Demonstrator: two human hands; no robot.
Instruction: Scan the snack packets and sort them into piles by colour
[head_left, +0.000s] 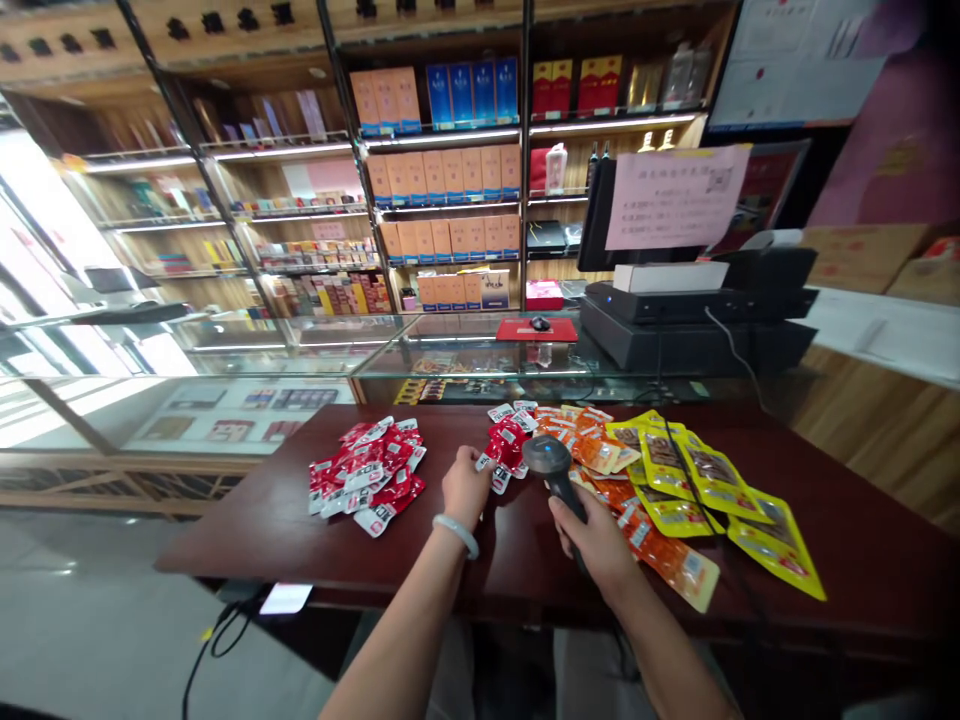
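My right hand (596, 530) is wrapped round the handle of a dark handheld barcode scanner (549, 456), its head tilted over the table's middle. My left hand (466, 488), with a pale bangle (456, 534) on the wrist, pinches the edge of a red-and-white snack packet (487, 463) beside a small pile of red packets (508, 440). A larger heap of red packets (371, 470) lies further left. Orange packets (592, 450) spread out behind and right of the scanner. Yellow packets (667, 465) overlap at the right.
Everything lies on a dark brown table (262, 510). A black cable (686, 465) crosses the yellow packets. Behind stand a glass counter (450, 350), a mouse (540, 323) on a red pad, a monitor (596, 215) with a pink sign, and shelves of boxed goods.
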